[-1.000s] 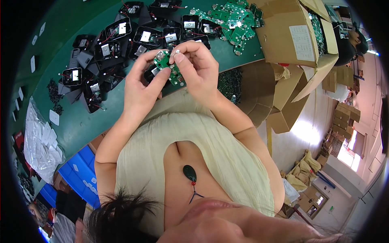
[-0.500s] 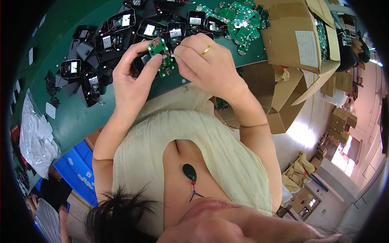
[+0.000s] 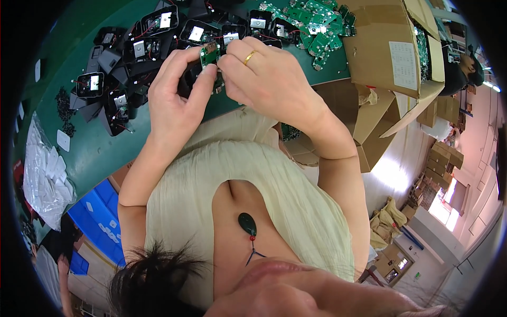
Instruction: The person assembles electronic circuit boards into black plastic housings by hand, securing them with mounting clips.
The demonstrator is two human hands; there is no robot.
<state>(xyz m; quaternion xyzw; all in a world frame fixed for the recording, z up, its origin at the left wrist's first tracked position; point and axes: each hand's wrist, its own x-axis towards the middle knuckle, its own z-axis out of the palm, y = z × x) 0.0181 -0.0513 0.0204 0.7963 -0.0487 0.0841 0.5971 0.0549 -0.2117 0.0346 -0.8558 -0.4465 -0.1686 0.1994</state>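
Observation:
A small green circuit board (image 3: 210, 55) is held up over the table's near edge. My left hand (image 3: 182, 87) pinches it between thumb and fingers from the left. At the board's right edge my right hand (image 3: 253, 74) is closed, its fingertips pressed to the board; whether they also grip a wire or small part is hidden. Just beyond my hands lie several black plastic housings (image 3: 198, 33) with silver blocks and red wires inside. A pile of loose green circuit boards (image 3: 311, 29) lies to their right.
An open cardboard box (image 3: 372, 45) holding more boards stands at the right, with another open carton (image 3: 377, 124) below it. On the green table (image 3: 95, 153) are a pile of small black parts (image 3: 64, 108) and a clear plastic bag (image 3: 47, 177). Blue bins (image 3: 100, 216) stand lower left.
The board has tilted and now shows more edge-on, rising slightly. My right hand has moved a little left and up, closer against the board. My left hand keeps its pinch.

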